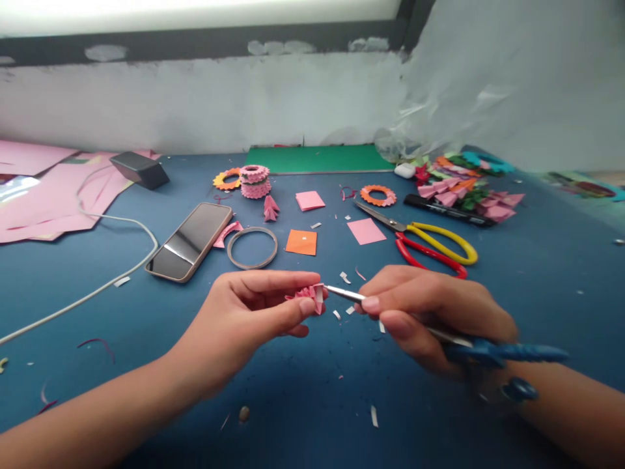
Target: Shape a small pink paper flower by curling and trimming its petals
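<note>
My left hand point(258, 312) pinches a small pink folded paper piece point(307, 298) between thumb and fingers. A white patch shows on the end of that piece. In my right hand point(430, 312) is a drawing compass point(346, 294), held by its metal leg, with its blue handle and knob sticking out behind, partly blurred. The metal point reaches the right end of the pink piece; whether it touches I cannot tell. Just beyond the hands lie an orange paper square point(301, 242), a pink paper square point(366, 231) and scissors point(420, 238) with one yellow and one red handle.
A phone point(190, 241), a tape ring point(252, 248) and a white cable point(117, 273) lie left. Behind stand pink paper rings point(254, 181); an orange ring point(377, 195) lies near the scissors. A black marker point(449, 211) and paper flowers point(454, 185) are at the right. Paper scraps are scattered about.
</note>
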The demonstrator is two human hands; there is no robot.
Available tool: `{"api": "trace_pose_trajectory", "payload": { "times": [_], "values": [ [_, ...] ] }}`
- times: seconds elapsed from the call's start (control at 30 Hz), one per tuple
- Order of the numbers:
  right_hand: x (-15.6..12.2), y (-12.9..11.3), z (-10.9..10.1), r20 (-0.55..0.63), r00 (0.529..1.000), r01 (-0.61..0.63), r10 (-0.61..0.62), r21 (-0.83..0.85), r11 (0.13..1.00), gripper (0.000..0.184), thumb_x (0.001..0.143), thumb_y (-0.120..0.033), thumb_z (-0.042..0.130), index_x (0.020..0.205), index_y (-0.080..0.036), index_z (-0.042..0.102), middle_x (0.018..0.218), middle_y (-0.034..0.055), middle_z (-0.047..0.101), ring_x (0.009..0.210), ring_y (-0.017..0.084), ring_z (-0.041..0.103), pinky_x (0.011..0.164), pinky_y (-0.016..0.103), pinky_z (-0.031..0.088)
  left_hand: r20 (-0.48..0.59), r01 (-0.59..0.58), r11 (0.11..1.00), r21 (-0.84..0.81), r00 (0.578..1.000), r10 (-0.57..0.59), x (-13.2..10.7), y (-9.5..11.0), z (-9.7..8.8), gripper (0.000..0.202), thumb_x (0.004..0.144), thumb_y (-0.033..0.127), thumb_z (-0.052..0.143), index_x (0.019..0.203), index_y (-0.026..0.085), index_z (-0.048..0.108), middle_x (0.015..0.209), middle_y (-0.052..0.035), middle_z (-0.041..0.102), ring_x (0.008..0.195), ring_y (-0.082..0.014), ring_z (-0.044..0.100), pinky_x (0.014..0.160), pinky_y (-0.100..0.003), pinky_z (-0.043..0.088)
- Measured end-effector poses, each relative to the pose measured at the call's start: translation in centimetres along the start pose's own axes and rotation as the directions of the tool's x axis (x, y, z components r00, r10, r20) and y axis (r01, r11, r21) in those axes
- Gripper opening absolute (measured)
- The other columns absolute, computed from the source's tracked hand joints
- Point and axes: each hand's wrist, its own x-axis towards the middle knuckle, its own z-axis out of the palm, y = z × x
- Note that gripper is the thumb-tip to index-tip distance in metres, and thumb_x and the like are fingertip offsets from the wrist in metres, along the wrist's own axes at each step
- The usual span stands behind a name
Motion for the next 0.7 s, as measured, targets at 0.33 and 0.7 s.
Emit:
{"api": "trace_pose_trajectory", "payload": {
  "times": [0.33,0.7],
  "values": [
    [-0.13,-0.16,-0.25,0.030,0.999,0.019,-0.018,-0.021,1.000,0.011,0.079,-0.004,0.056,0.082,-0.014,0.057,0.073,0.0070,0.067,0.068,0.011,0.065,0.058,0.017,0.054,-0.027,-0.023,1.000,0.007,0.999,0.023,0.10,0.17,0.10,0.017,0.071,0.020,0.075,0.086,0.026,0.075,0.079,-0.0002,0.075,0.074,-0.0122,0.069,0.055,-0.012,0.055],
    [-0.10,-0.50,-0.17,0.055,0.998,0.029,-0.028,-0.011,1.000,0.012,0.079,-0.002,0.055,0.083,-0.013,0.058,0.074,0.0070,0.068,0.069,0.010,0.065,0.065,0.017,0.055,-0.058,-0.022,1.000,-0.002,0.998,0.022,0.09,0.05,-0.06,0.016,0.070,0.021,0.076,0.085,0.028,0.075,0.079,0.0004,0.075,0.076,-0.0132,0.070,0.054,-0.011,0.055]
  ]
}}
